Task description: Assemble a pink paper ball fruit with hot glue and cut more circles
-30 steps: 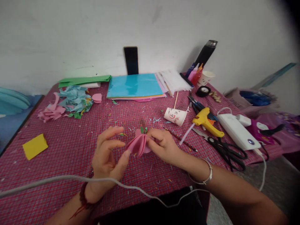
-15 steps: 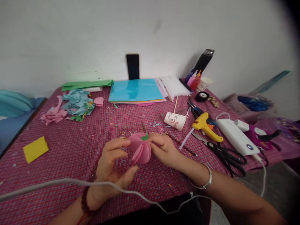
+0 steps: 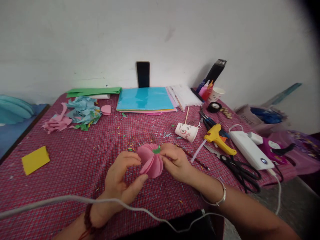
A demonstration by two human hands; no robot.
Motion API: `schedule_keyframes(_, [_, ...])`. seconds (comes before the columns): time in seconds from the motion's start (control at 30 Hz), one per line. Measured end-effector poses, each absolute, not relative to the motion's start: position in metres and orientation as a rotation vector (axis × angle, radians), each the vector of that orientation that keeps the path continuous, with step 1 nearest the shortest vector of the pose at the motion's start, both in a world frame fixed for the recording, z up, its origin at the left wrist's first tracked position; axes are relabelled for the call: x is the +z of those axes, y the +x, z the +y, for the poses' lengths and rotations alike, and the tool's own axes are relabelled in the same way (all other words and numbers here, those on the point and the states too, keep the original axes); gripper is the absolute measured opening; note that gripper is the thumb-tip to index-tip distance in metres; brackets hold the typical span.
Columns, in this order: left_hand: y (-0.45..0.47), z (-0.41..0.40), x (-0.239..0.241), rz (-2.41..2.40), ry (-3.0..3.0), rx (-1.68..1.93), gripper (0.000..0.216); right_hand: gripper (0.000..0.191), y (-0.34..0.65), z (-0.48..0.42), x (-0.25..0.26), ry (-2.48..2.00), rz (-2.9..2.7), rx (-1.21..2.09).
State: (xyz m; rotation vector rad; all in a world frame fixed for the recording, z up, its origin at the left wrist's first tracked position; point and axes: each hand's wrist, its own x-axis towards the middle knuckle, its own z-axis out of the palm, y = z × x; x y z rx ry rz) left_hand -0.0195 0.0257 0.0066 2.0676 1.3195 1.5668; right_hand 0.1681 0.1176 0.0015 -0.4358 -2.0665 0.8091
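Above the middle of the table is a round pink paper pumpkin (image 3: pixel 152 164), built of folded rounded segments with a small green paper piece (image 3: pixel 156 150) on top. My right hand (image 3: pixel 175 163) pinches it at its right side, fingers closed near the green piece. On the other side my left hand (image 3: pixel 124 176) curves around it, the fingertips at its left edge and the thumb at its lower edge. The parts of the pumpkin behind the fingertips are hidden.
A yellow glue gun (image 3: pixel 217 138), black scissors (image 3: pixel 241 170) and a white power bank (image 3: pixel 251 150) lie at the right. A paper cup (image 3: pixel 187 132) lies tipped over. Paper scraps (image 3: pixel 82 110) are heaped at the left. A white cable (image 3: pixel 100 201) crosses in front of my left wrist.
My left fingers and thumb have come in onto the pumpkin's left and lower edges. The pumpkin has turned slightly and its segments show more spread. My right hand keeps its pinch.
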Motion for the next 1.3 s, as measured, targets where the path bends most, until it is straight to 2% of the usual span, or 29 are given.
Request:
schedule_keyframes(0.3, [-0.019,0.03,0.006,1.253,1.712,1.445,0.015,0.027,0.169,0.118,0.005,-0.395,-2.082,0.794])
schedule_keyframes(0.5, [-0.019,0.036,0.004,1.122,1.354,1.279,0.017,0.022,0.171,0.119,0.005,-0.306,-2.169,0.638])
schedule_keyframes(0.63, [-0.018,0.037,0.004,1.079,1.256,1.245,0.01,0.022,0.172,0.118,0.002,-0.28,-2.282,0.583])
schedule_keyframes(1.0, [-0.017,0.029,0.014,1.435,2.244,1.336,0.034,0.021,0.166,0.113,-0.004,-0.266,-2.179,0.924])
schedule_keyframes(1.13, [-0.016,0.027,0.013,1.448,2.318,1.332,0.032,0.025,0.165,0.11,-0.005,-0.279,-2.189,0.943])
schedule_keyframes(1.3, [-0.024,0.029,0.018,1.413,2.137,1.261,0.029,0.026,0.166,0.111,-0.001,-0.407,-2.083,1.126])
